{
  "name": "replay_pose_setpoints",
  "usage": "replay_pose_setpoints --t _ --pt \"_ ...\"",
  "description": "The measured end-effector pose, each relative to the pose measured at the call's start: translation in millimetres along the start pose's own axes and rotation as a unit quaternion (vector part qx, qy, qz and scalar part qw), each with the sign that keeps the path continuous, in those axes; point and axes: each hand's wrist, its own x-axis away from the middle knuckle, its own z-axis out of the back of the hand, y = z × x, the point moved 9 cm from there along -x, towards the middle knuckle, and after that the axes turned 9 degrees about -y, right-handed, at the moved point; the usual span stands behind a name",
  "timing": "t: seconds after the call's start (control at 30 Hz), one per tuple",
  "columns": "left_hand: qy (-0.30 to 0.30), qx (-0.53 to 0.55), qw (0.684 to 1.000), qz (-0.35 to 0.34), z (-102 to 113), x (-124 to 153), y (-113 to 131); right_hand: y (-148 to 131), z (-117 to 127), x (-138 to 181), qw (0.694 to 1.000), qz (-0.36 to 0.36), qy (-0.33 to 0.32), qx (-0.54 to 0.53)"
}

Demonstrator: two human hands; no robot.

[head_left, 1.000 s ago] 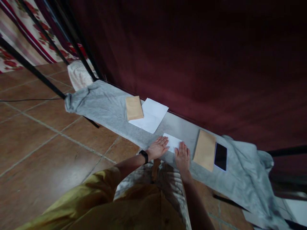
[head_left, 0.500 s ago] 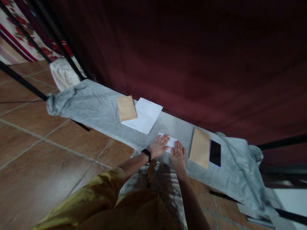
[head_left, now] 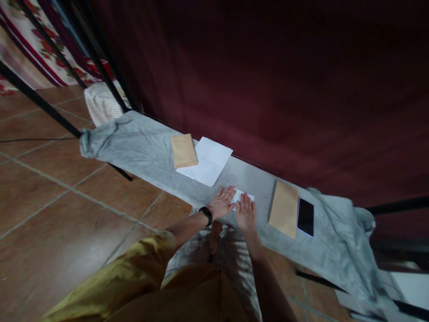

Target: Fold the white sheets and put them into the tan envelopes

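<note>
A small folded white paper (head_left: 241, 195) lies on a narrow surface covered with grey cloth (head_left: 147, 152). My left hand (head_left: 222, 203), with a black band on the wrist, rests flat on the paper's left part, fingers stretched out. Beside it, my right hand (head_left: 246, 213) lies flat on the paper's near right part, fingers together and extended. Both hands cover most of the paper; only its far edge shows.
To the left lie a brown envelope (head_left: 183, 150) on a larger white sheet (head_left: 209, 161). To the right are another brown envelope (head_left: 284, 208) and a black phone (head_left: 305, 217). A dark red curtain (head_left: 268, 89) hangs behind. Tiled floor (head_left: 50, 201) is on the left.
My right hand has slid left over the paper, closer to my left hand, so less of the white paper shows. The camera view has shifted slightly.
</note>
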Motion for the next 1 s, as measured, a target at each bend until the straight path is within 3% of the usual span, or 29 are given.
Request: replay_pose_setpoints --t 0.47,0.67,0.73,0.83,1.0 --pt "0.013 0.019 0.999 0.045 1 14 -27 38 8 21 0.993 -0.029 0.117 0.017" --pt "0.038 0.009 0.997 0.070 10 23 -32 45 9 28 0.992 -0.048 0.115 0.020" --pt "0.048 0.012 0.997 0.066 14 20 -23 45 9 28 0.992 -0.057 0.110 0.020" --pt "0.042 0.031 0.999 0.005 12 9 11 43 11 27 0.992 -0.064 0.103 0.022" --pt "-0.006 0.062 0.996 -0.071 -8 -17 65 41 12 28 0.994 -0.072 0.074 0.031"
